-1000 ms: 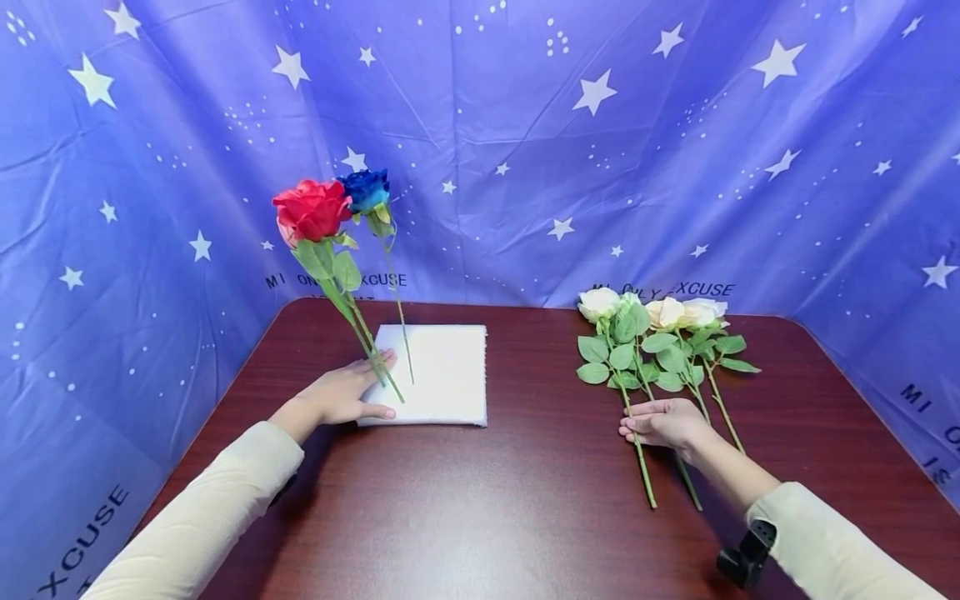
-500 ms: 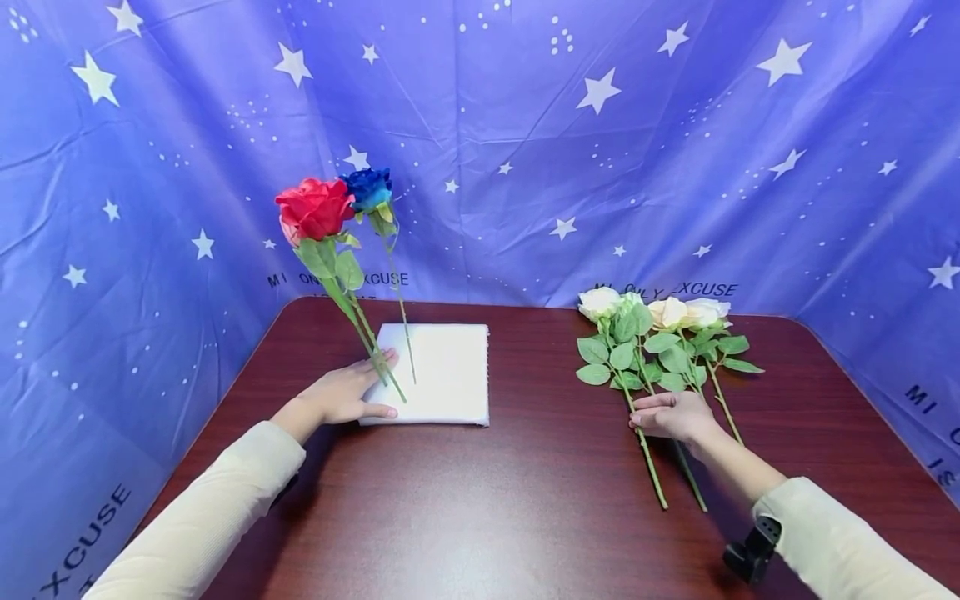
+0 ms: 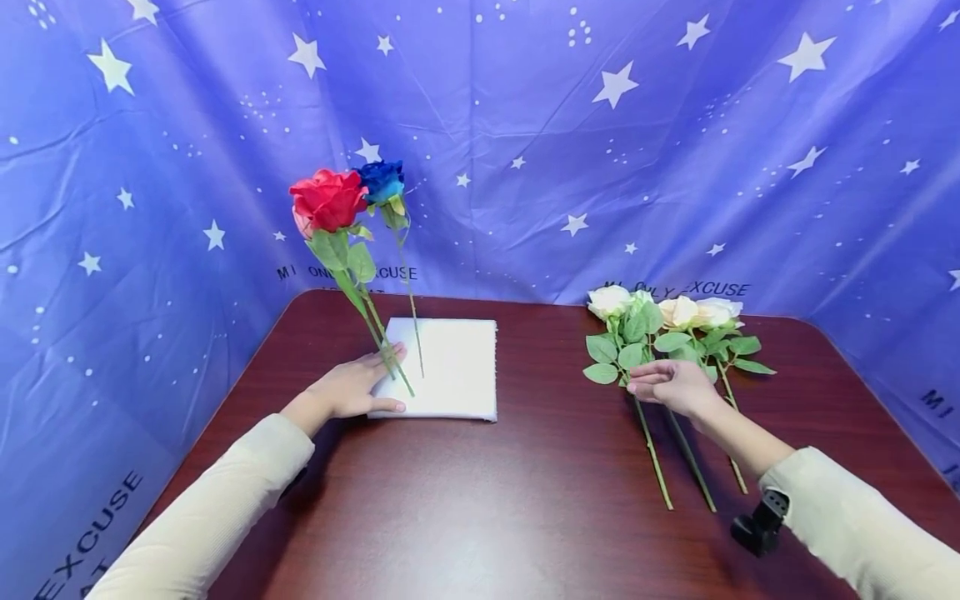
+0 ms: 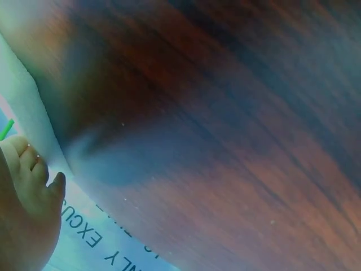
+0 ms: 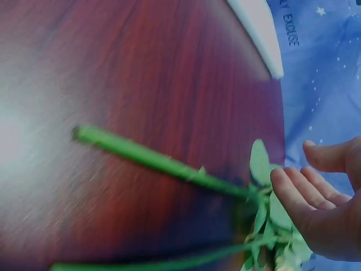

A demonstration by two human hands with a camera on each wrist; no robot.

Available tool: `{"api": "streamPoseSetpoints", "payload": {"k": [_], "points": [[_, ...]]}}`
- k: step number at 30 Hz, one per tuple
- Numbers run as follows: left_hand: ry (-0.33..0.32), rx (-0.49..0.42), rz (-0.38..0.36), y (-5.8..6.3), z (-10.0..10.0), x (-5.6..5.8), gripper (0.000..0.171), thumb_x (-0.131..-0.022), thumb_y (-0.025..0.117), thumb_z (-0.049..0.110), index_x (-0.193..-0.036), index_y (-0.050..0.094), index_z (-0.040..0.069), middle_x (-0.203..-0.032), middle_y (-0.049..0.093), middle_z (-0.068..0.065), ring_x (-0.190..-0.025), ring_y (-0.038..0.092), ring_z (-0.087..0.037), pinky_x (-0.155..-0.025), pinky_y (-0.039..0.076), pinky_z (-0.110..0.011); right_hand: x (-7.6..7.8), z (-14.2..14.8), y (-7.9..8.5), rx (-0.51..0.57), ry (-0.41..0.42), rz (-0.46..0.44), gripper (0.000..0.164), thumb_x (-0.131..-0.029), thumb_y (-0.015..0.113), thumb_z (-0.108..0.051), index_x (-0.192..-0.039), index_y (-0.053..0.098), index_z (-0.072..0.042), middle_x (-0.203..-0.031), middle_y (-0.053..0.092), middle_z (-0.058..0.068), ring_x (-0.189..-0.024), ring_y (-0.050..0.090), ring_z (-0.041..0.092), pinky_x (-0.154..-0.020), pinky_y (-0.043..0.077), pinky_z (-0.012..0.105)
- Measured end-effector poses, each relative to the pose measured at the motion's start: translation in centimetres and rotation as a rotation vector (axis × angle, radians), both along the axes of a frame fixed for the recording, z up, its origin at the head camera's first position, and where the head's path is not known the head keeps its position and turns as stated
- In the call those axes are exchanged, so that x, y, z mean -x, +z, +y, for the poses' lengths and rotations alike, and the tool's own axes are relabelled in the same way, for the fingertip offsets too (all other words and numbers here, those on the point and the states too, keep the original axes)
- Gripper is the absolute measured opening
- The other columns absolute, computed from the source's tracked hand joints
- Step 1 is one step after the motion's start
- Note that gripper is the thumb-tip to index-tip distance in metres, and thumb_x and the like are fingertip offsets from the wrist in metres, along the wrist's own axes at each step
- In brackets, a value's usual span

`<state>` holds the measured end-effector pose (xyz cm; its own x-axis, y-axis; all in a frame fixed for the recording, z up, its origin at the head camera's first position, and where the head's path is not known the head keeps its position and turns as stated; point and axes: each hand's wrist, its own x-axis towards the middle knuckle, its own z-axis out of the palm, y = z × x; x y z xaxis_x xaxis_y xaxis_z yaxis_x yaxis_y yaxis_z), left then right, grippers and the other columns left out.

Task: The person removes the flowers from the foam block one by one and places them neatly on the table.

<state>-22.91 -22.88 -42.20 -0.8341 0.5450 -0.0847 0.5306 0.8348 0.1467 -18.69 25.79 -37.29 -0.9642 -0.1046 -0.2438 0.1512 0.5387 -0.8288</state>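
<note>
My left hand (image 3: 347,387) rests on the left edge of a white foam block (image 3: 459,367), its fingers spread. A red rose (image 3: 330,200) and a blue rose (image 3: 382,181) stand in the foam, and the red one leans left past that hand's fingers. To the right, several white and cream roses (image 3: 609,302) lie with leafy stems toward me. My right hand (image 3: 675,387) is over the stem of the leftmost white rose, near its lower leaves. In the right wrist view, thumb and fingers (image 5: 304,197) are apart, with nothing visibly gripped between them.
The dark red-brown wooden table (image 3: 480,500) has rounded far corners. Behind it and along both sides hangs a blue cloth (image 3: 487,108) printed with stars and lettering. A black wrist device (image 3: 759,525) sits at the right cuff.
My right hand has moved up the white rose's stem toward its leaves, and the stem's lower end has shifted slightly right. My left hand stays on the foam. The head view has shifted a little.
</note>
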Motion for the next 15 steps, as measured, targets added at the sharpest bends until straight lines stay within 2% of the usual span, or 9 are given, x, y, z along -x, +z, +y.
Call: {"api": "streamPoseSetpoints", "payload": {"k": [6, 15], "points": [[0.017, 0.008, -0.011, 0.3, 0.1, 0.2, 0.095, -0.084, 0.059, 0.061, -0.153, 0.023, 0.007, -0.160, 0.024, -0.014, -0.145, 0.030, -0.034, -0.117, 0.032, -0.047, 1.5, -3.6, 0.4, 0.076, 0.020, 0.027, 0.050, -0.089, 0.068, -0.013, -0.129, 0.052, 0.012, -0.115, 0.068, 0.021, -0.088, 0.073, 0.008, -0.087, 0.057, 0.028], [0.022, 0.014, -0.006, 0.1, 0.2, 0.1, 0.096, -0.084, 0.057, 0.064, -0.153, 0.023, 0.007, -0.160, 0.025, -0.013, -0.144, 0.033, -0.035, -0.115, 0.034, -0.048, 3.1, -10.2, 0.8, 0.173, 0.067, 0.092, 0.044, -0.086, 0.071, -0.012, -0.123, 0.059, 0.008, -0.112, 0.069, 0.023, -0.083, 0.074, 0.012, -0.088, 0.057, 0.039]]}}
